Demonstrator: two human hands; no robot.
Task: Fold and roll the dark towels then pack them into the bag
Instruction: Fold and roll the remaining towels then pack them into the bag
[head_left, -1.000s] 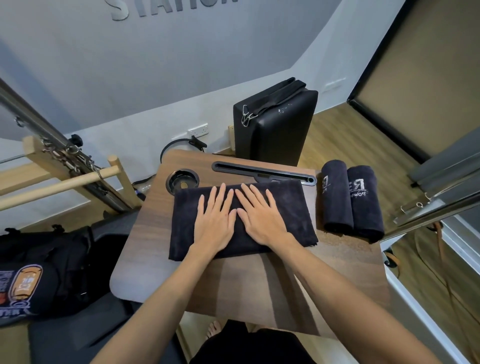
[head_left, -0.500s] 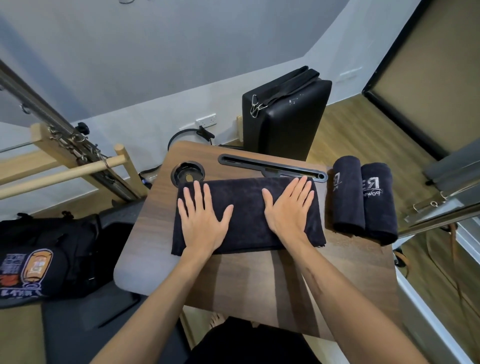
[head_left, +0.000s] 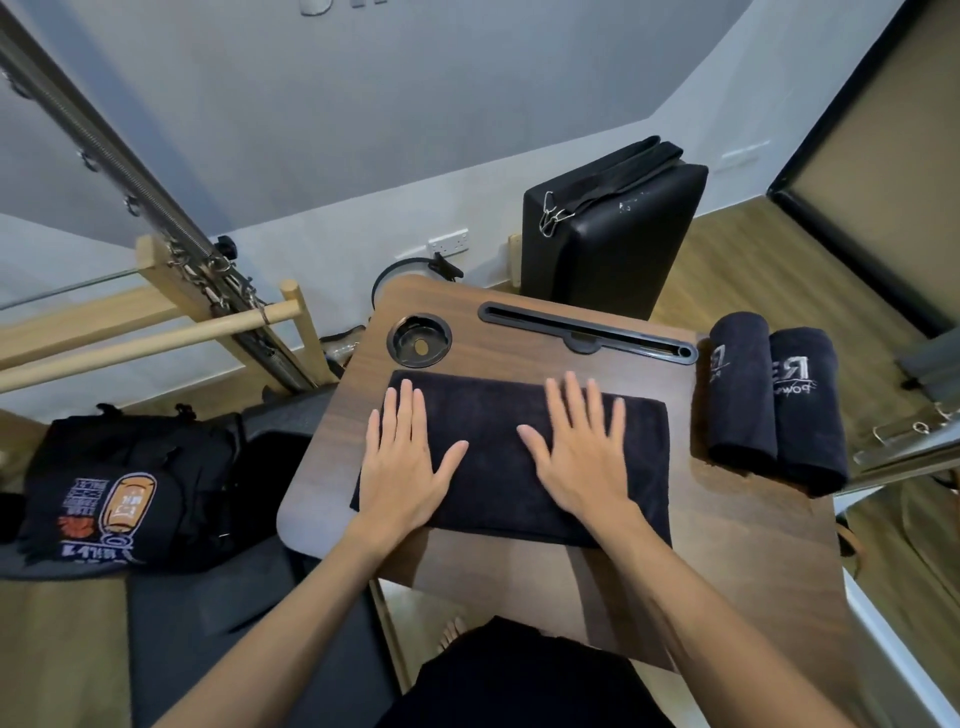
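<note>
At centre frame a folded dark towel (head_left: 498, 467) lies flat on the wooden lap table (head_left: 727, 545), its long side running left to right. Both hands press on it, palms down. The left hand (head_left: 402, 467) covers the towel's left end, fingers straight and slightly spread, fingertips near the far edge, thumb angled toward the middle. The right hand (head_left: 582, 457) rests right of centre, fingers straight and fanned, reaching almost to the far edge; bare towel shows between the two thumbs and beyond the right hand. Neither hand pinches cloth. Two rolled towels (head_left: 774, 400) sit side by side, touching, at right of frame. A black bag (head_left: 119, 488) lies at lower left.
</note>
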